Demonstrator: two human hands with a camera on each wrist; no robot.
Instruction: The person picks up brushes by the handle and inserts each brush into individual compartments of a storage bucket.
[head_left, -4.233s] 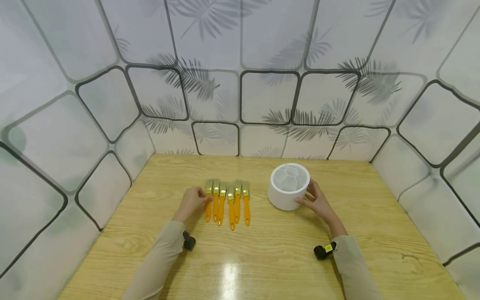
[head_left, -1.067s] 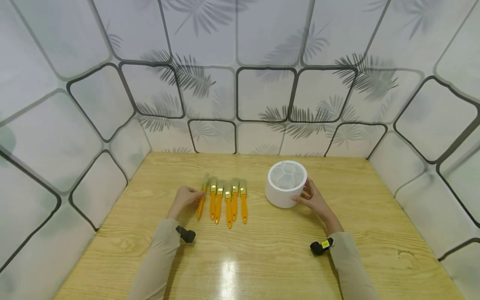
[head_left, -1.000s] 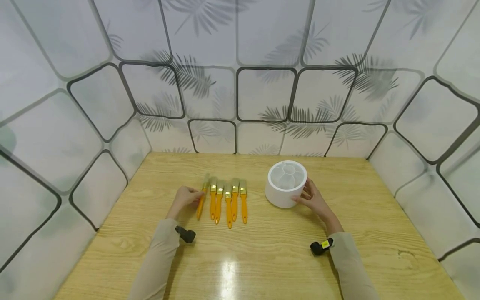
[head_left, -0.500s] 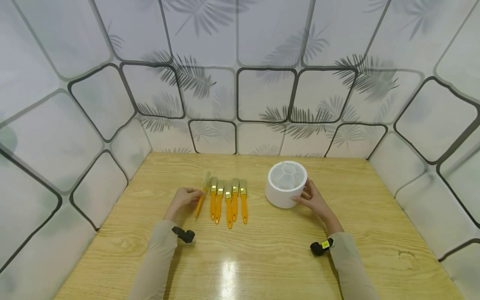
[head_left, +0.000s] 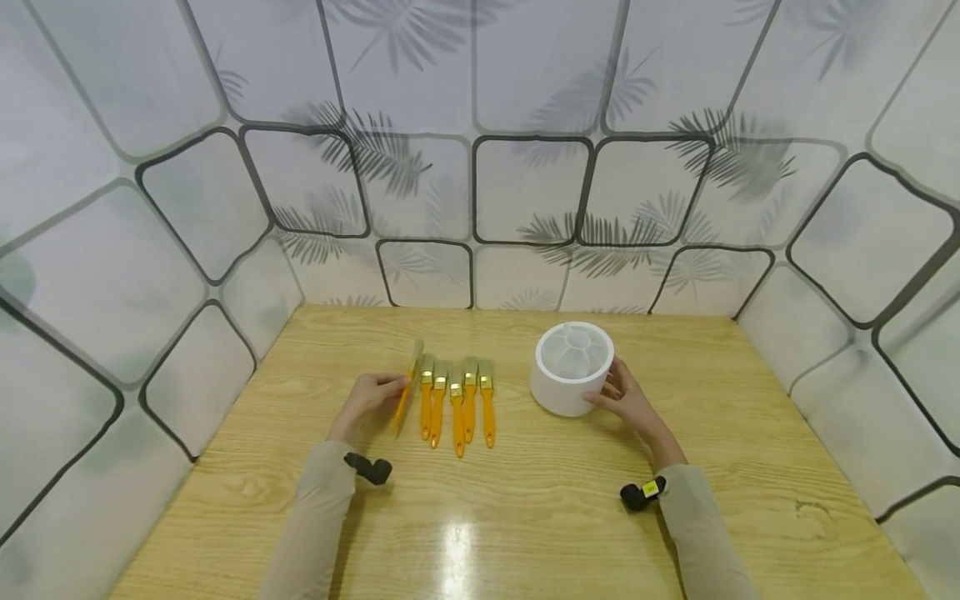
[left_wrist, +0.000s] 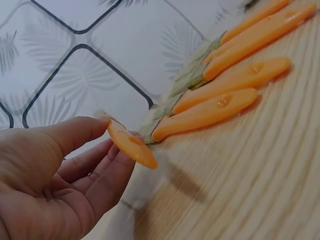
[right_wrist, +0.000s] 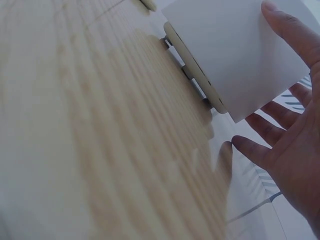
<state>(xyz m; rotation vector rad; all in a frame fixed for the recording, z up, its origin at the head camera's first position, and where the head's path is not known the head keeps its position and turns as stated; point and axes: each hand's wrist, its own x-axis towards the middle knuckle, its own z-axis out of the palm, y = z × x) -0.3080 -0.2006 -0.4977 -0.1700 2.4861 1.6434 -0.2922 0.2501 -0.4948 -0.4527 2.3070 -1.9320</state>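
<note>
My left hand (head_left: 372, 395) pinches a flat paintbrush (head_left: 402, 407) by its orange handle, thumb on one side and fingers on the other. The brush is turned edge-on, bristles away from me; in the left wrist view its handle (left_wrist: 132, 146) hangs over the table with a shadow below. Right of it, several matching paintbrushes (head_left: 458, 421) lie side by side, bristles toward the back. My right hand (head_left: 632, 405) grips the right side of a round white desk organizer (head_left: 558, 395), thumb in front, fingers behind. Translucent dividers split its top into compartments.
The wooden table (head_left: 525, 500) meets patterned wall panels (head_left: 525, 279) at its back and sides. A low base ring with small feet (right_wrist: 187, 72) shows under the organizer in the right wrist view. Small black cameras (head_left: 378, 471) sit on both wrists.
The leftmost paintbrush, lying flat in the row at first, has been picked up by my left hand, shifted slightly left and turned on edge. The right hand stays on the organizer.
</note>
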